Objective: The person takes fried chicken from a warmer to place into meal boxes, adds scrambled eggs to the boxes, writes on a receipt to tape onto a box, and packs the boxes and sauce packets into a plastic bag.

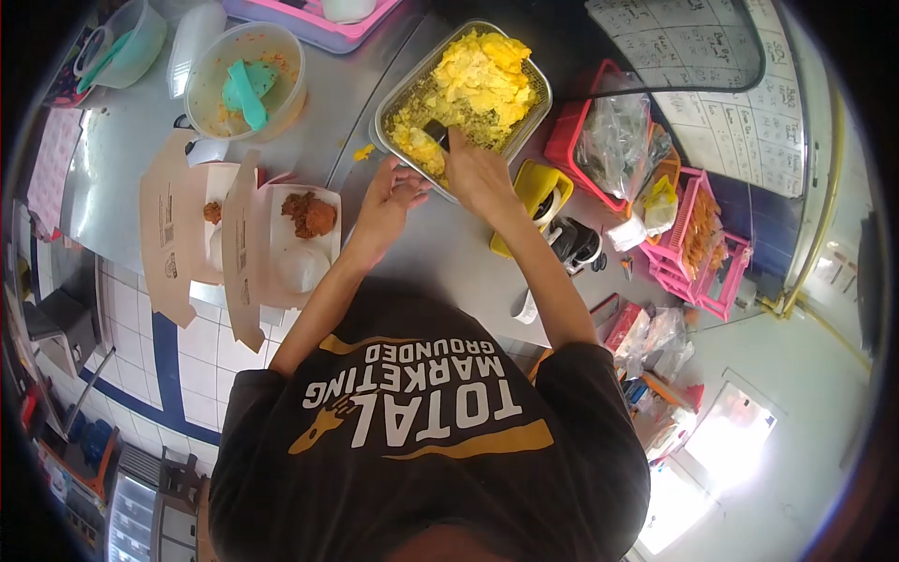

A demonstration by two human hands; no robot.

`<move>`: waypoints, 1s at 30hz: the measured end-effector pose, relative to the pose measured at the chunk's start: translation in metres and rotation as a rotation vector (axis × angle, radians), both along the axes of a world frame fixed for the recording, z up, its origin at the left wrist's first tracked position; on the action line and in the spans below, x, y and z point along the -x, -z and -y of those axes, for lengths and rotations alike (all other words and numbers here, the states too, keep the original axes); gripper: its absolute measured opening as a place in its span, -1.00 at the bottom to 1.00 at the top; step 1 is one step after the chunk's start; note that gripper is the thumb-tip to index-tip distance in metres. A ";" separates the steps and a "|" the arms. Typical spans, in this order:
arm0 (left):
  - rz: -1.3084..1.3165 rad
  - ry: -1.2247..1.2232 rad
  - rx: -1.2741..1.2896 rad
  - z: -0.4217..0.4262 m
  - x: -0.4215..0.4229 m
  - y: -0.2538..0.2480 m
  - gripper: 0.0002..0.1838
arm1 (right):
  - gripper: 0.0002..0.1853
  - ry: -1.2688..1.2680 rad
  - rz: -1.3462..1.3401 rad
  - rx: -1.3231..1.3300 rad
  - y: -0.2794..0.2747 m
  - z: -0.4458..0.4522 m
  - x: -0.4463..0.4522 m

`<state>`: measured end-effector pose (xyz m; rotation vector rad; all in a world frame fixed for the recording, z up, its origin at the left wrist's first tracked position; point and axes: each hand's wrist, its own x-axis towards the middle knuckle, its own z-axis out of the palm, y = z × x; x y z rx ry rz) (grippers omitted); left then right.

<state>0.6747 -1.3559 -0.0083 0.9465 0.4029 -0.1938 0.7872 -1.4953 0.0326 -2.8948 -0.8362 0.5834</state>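
A rectangular metal basket (378, 120) holds a heap of yellow scrambled egg (482, 75), piled high at the far side and crumbly toward the near side. My right hand (476, 173) is closed around a black utensil (436, 132) whose end touches the egg near the front; its exact kind is hidden. Beside the basket's near left corner, my left hand (389, 195) is loosely open with fingers apart, holding nothing. To its left stand two open paper boxes with white rice (303, 269) and fried chicken (309, 214) in the nearer one.
A plastic tub (295, 108) with a turquoise scoop (247, 94) stands at the back left. Right of the basket are a yellow container (533, 186), a red bin (564, 140) with plastic bags and a pink basket (693, 244). A scrap of egg (363, 152) lies on the metal counter (351, 94).
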 end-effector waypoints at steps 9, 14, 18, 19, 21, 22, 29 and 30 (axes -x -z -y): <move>0.058 0.072 -0.020 -0.002 -0.002 0.008 -0.48 | -0.67 -0.094 -0.064 -0.102 -0.013 -0.012 0.008; 0.059 0.079 -0.072 -0.002 -0.003 0.000 -0.45 | -0.55 -0.056 -0.101 -0.105 -0.019 -0.019 0.005; 0.074 0.125 -0.065 -0.007 -0.003 0.002 -0.43 | -0.40 0.020 -0.115 -0.169 -0.001 -0.008 -0.013; 0.077 0.144 -0.073 -0.008 -0.003 0.000 -0.41 | -0.36 0.090 -0.167 -0.207 0.006 -0.004 -0.021; 0.067 0.137 -0.054 -0.010 -0.001 -0.004 -0.39 | -0.35 0.181 -0.323 -0.303 0.035 0.013 -0.040; 0.056 0.135 -0.031 -0.011 0.000 -0.005 -0.37 | -0.33 0.276 -0.482 -0.396 0.042 0.018 -0.047; -0.045 0.028 0.011 -0.011 0.020 -0.006 -0.36 | -0.51 0.788 -0.883 -0.669 -0.001 0.028 -0.046; -0.025 0.050 0.077 -0.010 0.030 0.005 -0.35 | -0.56 0.772 -0.930 -0.668 -0.010 0.023 -0.041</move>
